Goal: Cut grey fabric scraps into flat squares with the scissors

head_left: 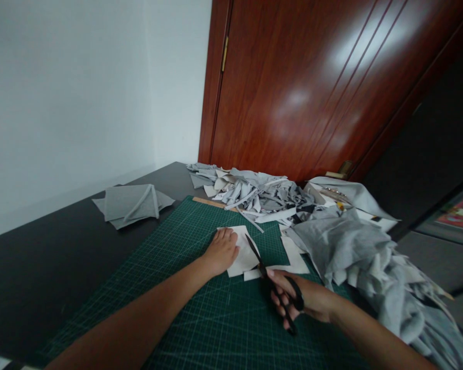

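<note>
Left hand flat on white cloth, scissors in the right, over a green cutting mat

The green cutting mat (212,318) lies on a dark table (27,288), and everything here is placed by it. On the mat's middle, toward its far half, is a squarish piece of white cloth (239,263). The left hand (223,250) rests palm down on the left part of this piece, spread flat with the fingers pointing toward the mat's far edge.

The right hand (284,297) is above the right half of the mat, its fingers curled around the black handles of a pair of scissors (263,268). The blades slant toward the mat's far left, their tip over the white cloth; whether they touch it cannot be told. Just beside that piece, near the mat's right edge, lies an angled white offcut (295,257), partly behind the scissors.

A narrow wooden strip (209,203) runs along the mat's far edge. Beyond it, and spilling onto the mat, is a heap of grey and white scraps (260,191). Left of the mat, some folded grey cloth (129,204) sits on the table. Right of the mat is a large crumpled grey cloth (343,241). Past the mat's far side stands a reddish-brown door (285,92).
</note>
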{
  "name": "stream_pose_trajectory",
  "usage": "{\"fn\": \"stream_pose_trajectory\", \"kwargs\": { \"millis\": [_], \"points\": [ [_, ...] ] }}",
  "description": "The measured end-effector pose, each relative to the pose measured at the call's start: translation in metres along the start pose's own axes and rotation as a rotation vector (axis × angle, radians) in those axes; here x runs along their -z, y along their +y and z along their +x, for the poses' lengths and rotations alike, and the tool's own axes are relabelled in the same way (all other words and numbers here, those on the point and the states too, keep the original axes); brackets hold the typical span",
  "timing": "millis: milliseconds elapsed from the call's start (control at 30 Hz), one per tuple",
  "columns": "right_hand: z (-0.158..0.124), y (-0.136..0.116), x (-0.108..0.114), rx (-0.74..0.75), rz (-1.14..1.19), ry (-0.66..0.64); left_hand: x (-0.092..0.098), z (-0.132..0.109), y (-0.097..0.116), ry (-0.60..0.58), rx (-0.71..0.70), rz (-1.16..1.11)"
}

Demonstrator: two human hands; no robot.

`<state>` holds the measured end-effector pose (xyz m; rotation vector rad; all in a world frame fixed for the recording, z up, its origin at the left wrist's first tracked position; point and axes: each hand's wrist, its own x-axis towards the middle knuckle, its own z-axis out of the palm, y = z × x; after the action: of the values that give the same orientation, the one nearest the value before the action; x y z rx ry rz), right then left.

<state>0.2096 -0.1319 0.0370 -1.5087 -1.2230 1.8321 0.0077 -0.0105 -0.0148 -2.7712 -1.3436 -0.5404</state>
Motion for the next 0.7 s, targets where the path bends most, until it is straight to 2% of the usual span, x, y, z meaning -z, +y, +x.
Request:
{"fn": "stream_pose_trajectory", "kwargs": {
  "millis": [700],
  "points": [
    [-0.0019,0.0065,-0.0095,0.108,-0.019,0.065,-0.0007,0.0008,-0.0005,-0.003,0.010,-0.029]
  ]
}}
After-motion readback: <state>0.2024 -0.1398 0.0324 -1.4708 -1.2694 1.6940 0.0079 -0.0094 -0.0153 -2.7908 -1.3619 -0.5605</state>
